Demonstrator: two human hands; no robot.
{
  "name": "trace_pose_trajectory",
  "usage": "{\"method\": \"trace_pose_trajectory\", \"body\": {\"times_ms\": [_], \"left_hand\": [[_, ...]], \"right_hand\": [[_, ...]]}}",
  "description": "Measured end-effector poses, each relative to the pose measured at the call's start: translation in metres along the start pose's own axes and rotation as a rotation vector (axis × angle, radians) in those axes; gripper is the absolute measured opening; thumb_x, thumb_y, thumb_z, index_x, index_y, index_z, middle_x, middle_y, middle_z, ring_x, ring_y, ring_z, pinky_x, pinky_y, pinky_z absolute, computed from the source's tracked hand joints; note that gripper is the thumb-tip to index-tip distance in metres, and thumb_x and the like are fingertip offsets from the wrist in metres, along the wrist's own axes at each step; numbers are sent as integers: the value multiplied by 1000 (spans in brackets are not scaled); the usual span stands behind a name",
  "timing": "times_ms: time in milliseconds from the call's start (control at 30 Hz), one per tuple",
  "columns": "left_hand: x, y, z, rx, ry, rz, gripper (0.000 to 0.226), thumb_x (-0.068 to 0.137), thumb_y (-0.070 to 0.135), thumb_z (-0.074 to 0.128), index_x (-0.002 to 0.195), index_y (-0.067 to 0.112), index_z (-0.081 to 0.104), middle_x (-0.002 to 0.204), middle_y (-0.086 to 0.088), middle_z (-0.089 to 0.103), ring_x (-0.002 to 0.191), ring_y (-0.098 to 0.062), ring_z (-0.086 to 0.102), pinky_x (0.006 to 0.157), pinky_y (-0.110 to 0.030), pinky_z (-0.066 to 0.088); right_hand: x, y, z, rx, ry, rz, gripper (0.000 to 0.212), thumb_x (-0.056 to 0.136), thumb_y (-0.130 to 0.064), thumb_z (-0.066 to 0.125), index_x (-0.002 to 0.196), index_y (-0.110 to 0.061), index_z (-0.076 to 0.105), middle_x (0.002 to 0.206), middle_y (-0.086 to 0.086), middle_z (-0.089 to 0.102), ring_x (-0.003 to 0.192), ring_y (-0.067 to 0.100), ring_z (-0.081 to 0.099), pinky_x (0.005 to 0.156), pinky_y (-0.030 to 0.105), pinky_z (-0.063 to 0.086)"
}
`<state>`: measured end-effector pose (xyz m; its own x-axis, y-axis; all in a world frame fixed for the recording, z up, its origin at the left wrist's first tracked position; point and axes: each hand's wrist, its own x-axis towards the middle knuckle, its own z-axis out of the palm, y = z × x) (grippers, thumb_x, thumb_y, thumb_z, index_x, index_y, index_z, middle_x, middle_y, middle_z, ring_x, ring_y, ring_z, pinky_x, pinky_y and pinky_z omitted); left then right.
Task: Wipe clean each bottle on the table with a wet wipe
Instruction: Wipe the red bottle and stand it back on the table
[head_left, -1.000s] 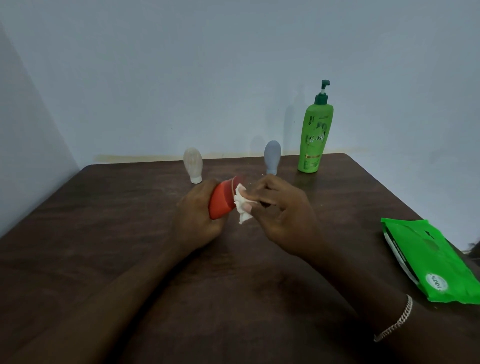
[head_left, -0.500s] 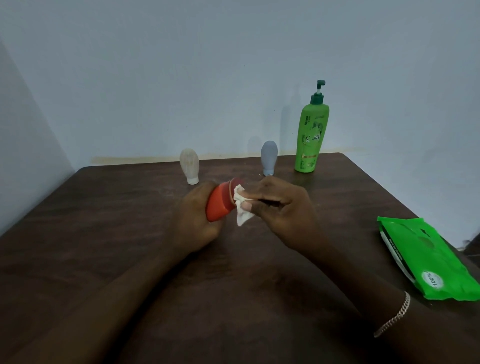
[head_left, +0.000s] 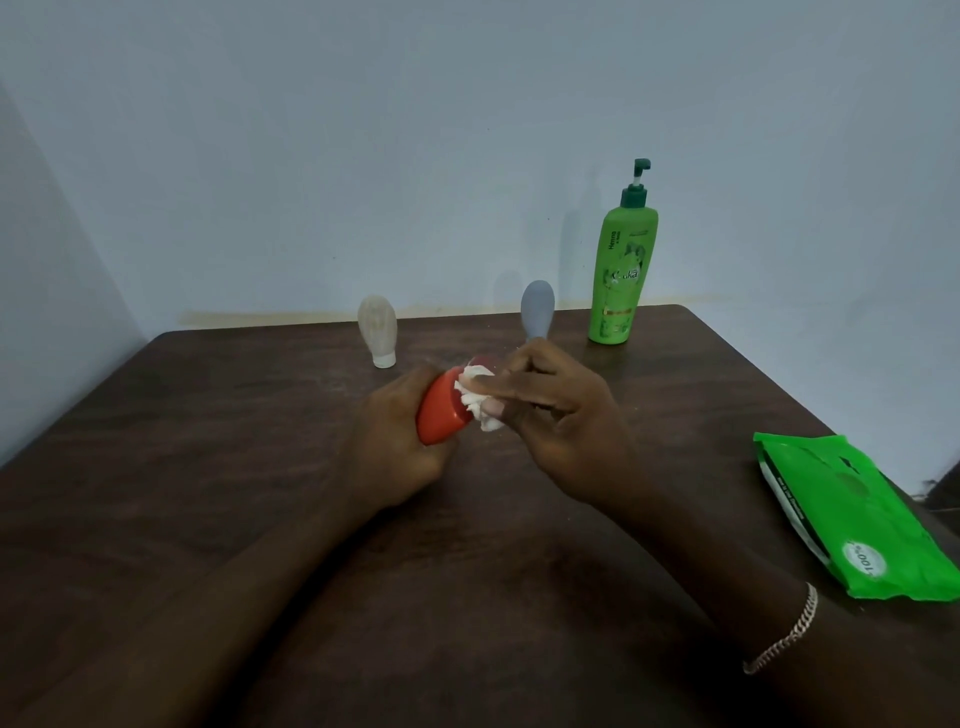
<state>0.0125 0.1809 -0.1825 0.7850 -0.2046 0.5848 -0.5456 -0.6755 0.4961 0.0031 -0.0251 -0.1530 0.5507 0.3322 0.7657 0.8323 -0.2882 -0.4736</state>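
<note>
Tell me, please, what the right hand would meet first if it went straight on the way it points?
Probably the red bottle in the left hand: the right hand presses the wet wipe against its cap end. Depth is judged from one view.

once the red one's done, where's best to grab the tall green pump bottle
Likely the green pump bottle round its mid-body, coming from the front: it stands upright near the wall, and the thin pump head offers little to hold.
</note>
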Motion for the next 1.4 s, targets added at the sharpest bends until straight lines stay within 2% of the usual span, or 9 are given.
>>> {"method": "trace_pose_trajectory", "body": {"times_ms": [367,500,633,800,933,1000,1133,1267,1400], "left_hand": [[-1,6,-1,125,-42,127,62,73,41,77,127,20,56,109,3,63,94,-12,59,78,-34,54],[0,7,-3,92,36,77,60,72,36,77,126,18,57,106,4,62,92,-14,60,76,-36,55],[2,4,-5,108,82,50,57,75,34,79,124,17,57,103,2,63,89,-16,61,74,-38,55],[1,4,-6,122,62,62,60,75,30,85,126,17,57,108,-1,64,94,-13,60,79,-35,54],[0,7,-3,135,23,111,64,74,34,84,128,15,56,110,-3,65,96,-12,58,79,-32,52],[-1,7,-3,109,48,84,62,74,28,86,128,16,57,107,2,63,93,-11,59,77,-26,50],[-1,2,-7,53,99,-4,59,75,22,85,127,19,58,100,9,59,84,-7,58,71,-20,47],[4,6,-8,8,127,-84,53,77,22,83,123,25,56,91,15,56,81,-1,58,69,-16,41],[9,15,-6,-230,51,-255,57,78,33,82,124,27,49,95,11,57,88,-7,60,75,-23,45]], "right_hand": [[-1,8,-4,-57,151,168,23,92,-13,66,114,-13,73,91,-1,72,85,8,67,75,21,52],[-5,-1,6,-91,162,256,13,93,-14,65,90,-12,77,67,-16,64,62,4,62,59,18,46],[-5,-9,0,-50,81,259,18,93,-15,64,78,-20,73,59,-14,62,53,7,59,52,17,42],[-2,-6,-9,108,193,281,14,94,-16,62,93,-11,76,68,-3,70,56,13,63,49,35,52],[0,1,-6,62,154,184,25,93,-12,66,118,-10,71,93,3,70,87,18,68,76,38,56],[-1,1,-3,40,84,131,29,93,-11,66,122,-10,68,97,4,67,92,18,65,78,40,55],[-1,-4,-5,102,-6,68,26,91,-11,69,117,-11,71,93,6,68,83,23,65,68,48,51],[-1,4,-18,293,59,165,17,89,-3,68,104,-3,75,81,16,68,70,36,66,59,55,51],[-4,11,-15,226,92,216,19,90,-6,67,108,-6,75,86,13,70,78,30,68,69,50,54]]}}
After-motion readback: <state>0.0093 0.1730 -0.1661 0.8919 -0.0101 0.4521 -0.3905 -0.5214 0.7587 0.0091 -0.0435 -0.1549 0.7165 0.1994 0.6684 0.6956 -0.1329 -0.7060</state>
